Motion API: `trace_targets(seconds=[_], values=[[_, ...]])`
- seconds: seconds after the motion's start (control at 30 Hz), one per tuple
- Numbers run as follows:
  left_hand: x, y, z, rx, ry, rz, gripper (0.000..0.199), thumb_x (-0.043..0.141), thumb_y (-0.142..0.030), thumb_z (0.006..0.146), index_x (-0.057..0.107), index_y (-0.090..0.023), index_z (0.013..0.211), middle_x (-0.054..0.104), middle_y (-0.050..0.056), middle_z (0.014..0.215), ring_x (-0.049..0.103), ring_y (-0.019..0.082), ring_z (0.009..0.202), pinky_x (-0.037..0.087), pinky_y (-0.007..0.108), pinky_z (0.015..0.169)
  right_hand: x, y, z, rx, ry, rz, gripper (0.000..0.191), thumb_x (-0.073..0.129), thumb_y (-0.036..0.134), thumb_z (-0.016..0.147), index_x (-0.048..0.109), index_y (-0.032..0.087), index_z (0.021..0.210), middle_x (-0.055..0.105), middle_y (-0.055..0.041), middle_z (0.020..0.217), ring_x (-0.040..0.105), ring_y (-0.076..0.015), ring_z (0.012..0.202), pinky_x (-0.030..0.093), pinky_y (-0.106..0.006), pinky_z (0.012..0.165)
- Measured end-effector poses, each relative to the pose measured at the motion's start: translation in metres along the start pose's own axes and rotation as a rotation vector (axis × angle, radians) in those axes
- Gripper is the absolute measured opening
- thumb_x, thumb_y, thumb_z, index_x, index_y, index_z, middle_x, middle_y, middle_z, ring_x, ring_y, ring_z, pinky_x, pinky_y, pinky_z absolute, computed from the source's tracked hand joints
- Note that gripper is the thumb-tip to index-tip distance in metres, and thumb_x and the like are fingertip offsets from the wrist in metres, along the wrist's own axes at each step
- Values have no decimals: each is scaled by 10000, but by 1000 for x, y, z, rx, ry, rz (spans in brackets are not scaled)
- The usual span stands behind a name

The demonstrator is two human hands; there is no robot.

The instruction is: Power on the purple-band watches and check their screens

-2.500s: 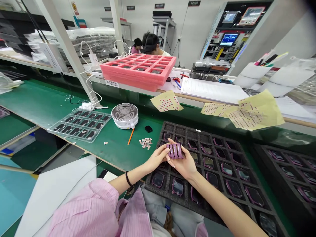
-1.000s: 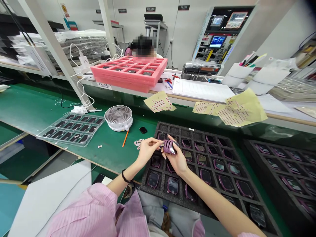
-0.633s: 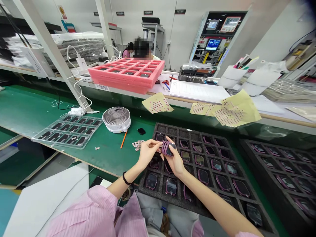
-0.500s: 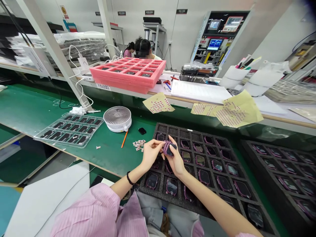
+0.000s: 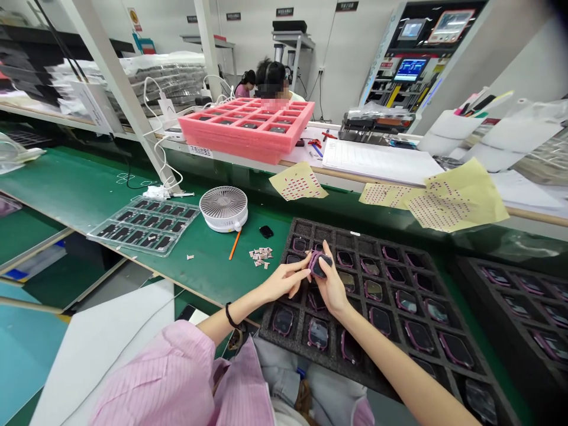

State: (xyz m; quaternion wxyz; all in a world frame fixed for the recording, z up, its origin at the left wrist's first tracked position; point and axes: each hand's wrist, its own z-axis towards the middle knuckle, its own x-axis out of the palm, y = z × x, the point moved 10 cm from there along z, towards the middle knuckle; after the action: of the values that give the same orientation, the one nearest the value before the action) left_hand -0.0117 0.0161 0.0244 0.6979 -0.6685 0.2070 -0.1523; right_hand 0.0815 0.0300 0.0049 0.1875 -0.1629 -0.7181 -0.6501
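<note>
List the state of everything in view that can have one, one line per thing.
right hand, gripping the device
small purple-framed device, held between the right fingers and thumb
left hand, open, fingertips at the device
black foam tray, compartments holding purple-framed devices
pink foam tray, dark parts in its cells
clear plastic tray, dark parts in its pockets
white desk fan, cannot tell whether running
wall monitor, screen lit

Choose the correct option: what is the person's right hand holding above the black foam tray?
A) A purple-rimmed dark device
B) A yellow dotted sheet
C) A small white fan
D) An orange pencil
A: the right hand grips the purple-rimmed dark device between thumb and fingers, above the black foam tray.
</note>
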Motion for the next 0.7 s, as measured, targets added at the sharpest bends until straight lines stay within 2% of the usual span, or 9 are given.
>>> trace_targets(seconds=[0.07,0.17,0.23,0.3,0.43,0.5,0.57,0.63,0.7], values=[[-21,-5,-2,37,-27,227,513,436,-428,929,480,-180,1376,577,-21,593,467,96,471,374,210,490,4,0,1,2,32,-8,779,667,432,774,310,340,1460,674,0,900,574,-159,705,443,-267,576],[-65,-10,-4,77,-214,835,296,461,-263,924,664,-177,1122,639,72,919,581,161,791,451,254,685,10,6,1,-28,74,-22,760,634,396,813,272,319,1477,663,-2,868,558,-151,650,415,-269,533],[-81,2,-2,17,-236,1170,229,476,-176,901,685,-146,991,620,114,1017,567,211,925,455,287,739,12,10,0,-42,76,-24,739,615,381,827,271,315,1478,662,-13,900,554,-147,636,411,-274,524],[-87,18,2,-34,-200,1297,204,476,-125,884,677,-114,917,615,147,1015,555,244,950,454,313,730,13,11,-1,-37,70,-11,723,607,379,828,287,312,1472,659,-23,927,568,-152,659,415,-276,519],[-86,31,9,-30,-188,1280,216,459,-69,869,658,-94,787,626,165,898,564,255,903,448,336,721,18,8,-3,-7,90,29,708,613,381,812,322,323,1455,653,-33,962,593,-174,714,409,-272,492],[-84,26,10,-14,-196,1268,214,472,-78,869,664,-102,777,638,157,890,576,241,888,452,326,724,19,6,-3,-1,100,48,694,609,380,814,333,328,1449,651,-33,964,591,-173,708,403,-271,490],[-82,11,7,28,-251,1174,214,481,-152,897,687,-124,848,659,133,930,592,206,853,459,302,720,19,6,-2,-3,104,66,690,605,377,818,332,326,1450,651,-33,964,587,-169,700,400,-271,496],[-83,-6,2,71,-346,854,241,497,-279,909,704,-154,915,684,98,920,602,169,769,464,271,663,18,5,-1,-7,104,69,689,599,376,822,328,320,1453,651,-32,957,576,-163,680,400,-273,502],[-81,-13,-1,57,-398,398,290,555,-396,863,720,-160,904,699,77,837,598,150,678,447,243,566,17,6,-1,-12,98,58,693,594,374,822,322,316,1457,650,-24,927,562,-159,657,403,-276,504]])
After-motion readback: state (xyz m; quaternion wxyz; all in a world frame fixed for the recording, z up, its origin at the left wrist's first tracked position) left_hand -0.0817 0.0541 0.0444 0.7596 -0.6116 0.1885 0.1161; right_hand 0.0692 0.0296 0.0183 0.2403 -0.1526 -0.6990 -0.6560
